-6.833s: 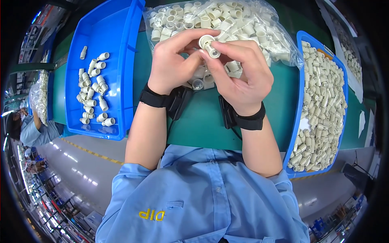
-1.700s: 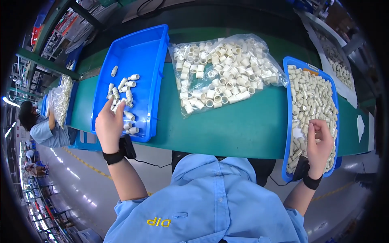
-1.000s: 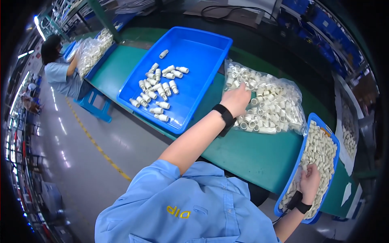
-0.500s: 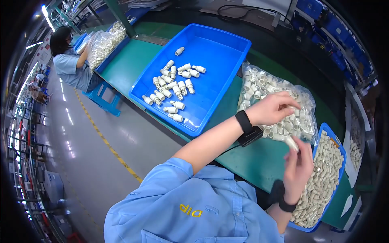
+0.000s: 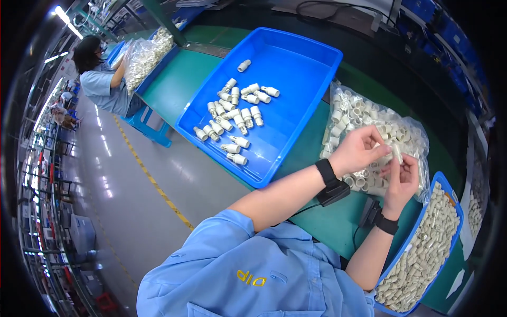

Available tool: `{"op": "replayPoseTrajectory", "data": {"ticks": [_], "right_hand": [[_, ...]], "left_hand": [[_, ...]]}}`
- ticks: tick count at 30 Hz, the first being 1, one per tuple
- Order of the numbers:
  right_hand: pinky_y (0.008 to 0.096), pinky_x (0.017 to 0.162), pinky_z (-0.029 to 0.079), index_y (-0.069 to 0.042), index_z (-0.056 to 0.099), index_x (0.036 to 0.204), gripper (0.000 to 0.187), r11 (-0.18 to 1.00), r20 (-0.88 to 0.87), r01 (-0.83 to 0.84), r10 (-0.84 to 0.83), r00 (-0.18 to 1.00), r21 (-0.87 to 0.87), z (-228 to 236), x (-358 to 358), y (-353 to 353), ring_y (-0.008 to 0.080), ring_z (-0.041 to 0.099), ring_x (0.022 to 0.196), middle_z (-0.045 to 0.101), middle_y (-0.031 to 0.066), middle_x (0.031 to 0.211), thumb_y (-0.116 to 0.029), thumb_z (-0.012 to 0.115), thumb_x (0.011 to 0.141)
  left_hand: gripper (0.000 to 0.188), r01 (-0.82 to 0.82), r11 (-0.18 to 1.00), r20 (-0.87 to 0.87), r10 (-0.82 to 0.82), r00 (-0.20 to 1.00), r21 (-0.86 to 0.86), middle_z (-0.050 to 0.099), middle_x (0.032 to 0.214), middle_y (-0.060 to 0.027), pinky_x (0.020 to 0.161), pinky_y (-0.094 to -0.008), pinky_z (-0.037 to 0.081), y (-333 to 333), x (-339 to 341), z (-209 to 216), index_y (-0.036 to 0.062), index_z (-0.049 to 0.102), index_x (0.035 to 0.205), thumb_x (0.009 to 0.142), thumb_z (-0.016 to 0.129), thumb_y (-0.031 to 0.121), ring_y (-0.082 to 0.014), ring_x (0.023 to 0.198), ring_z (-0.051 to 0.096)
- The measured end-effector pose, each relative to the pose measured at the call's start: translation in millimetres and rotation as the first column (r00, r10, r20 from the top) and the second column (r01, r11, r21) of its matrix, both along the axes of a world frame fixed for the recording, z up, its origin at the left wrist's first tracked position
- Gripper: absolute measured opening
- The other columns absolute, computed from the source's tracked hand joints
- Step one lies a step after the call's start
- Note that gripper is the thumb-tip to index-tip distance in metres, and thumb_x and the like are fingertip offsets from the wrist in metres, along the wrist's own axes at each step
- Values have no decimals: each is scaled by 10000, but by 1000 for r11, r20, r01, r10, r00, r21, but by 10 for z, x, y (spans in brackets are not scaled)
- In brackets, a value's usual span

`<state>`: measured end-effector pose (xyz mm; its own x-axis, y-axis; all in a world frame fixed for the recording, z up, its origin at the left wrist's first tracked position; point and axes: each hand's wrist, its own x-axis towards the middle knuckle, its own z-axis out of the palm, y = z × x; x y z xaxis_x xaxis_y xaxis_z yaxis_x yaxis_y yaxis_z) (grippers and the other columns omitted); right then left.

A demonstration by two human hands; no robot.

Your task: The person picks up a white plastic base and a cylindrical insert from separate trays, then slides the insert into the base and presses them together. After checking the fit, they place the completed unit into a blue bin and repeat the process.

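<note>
Above a clear plastic bag (image 5: 421, 134) of white cup-shaped plastic sleeves, my two hands meet fingertip to fingertip. Thumb and forefinger of my left hand (image 5: 360, 151) pinch a small white plastic part (image 5: 392, 154). My right hand (image 5: 402, 182) grips the same part from the other side, its fingers curled together. Fingers cover most of the part, so whether it is one piece or two fitted together cannot be told. Left of the bag, a large blue bin (image 5: 311, 53) holds several white plastic fittings with slotted narrow ends, lying loose in its near-left half.
Right of my right forearm stands a blue tray (image 5: 457, 203) heaped with small white pieces. Cables run from the black wrist devices. Farther left, a person (image 5: 97, 79) in light blue works at another plastic bag (image 5: 142, 61) of white parts, beside a blue stool (image 5: 150, 129).
My right hand has moved up from beside the tray, bringing a white part to my left hand. My left fingers have closed on it. The whole view has shifted slightly.
</note>
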<state>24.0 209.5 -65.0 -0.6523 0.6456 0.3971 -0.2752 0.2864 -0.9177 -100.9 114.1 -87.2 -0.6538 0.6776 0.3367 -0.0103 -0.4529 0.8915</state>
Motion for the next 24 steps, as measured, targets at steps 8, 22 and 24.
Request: {"op": "replayPoseTrajectory", "data": {"ticks": [8, 22, 24], "right_hand": [[210, 682, 519, 49, 640, 1073, 220, 949, -80, 135, -116, 990, 286, 98, -47, -128, 90, 632, 775, 642, 64, 914, 97, 692, 865], [202, 535, 474, 19, 715, 1016, 296, 888, -303, 203, -76, 950, 412, 216, 53, -113, 94, 593, 622, 651, 76, 793, 87, 784, 736], [201, 527, 466, 17, 716, 1020, 305, 880, -323, 201, -58, 945, 431, 192, 32, -139, 94, 587, 613, 651, 74, 790, 84, 787, 732]], "left_hand": [[366, 159, 987, 137, -154, 979, -30, 674, 1022, -150, 673, -292, 609, -186, -7, 222, -51, 505, 1181, 860, 678, -85, -194, 897, 706], [317, -34, 999, -192, 33, 981, -7, 668, 1199, -204, 815, -318, 619, -177, 33, 191, -78, 582, 1191, 880, 625, -124, -238, 1024, 703], [296, -81, 997, -307, 78, 949, 3, 655, 1225, -236, 869, -336, 607, -183, 0, 180, -96, 582, 1182, 889, 607, -132, -256, 1022, 704]]}}
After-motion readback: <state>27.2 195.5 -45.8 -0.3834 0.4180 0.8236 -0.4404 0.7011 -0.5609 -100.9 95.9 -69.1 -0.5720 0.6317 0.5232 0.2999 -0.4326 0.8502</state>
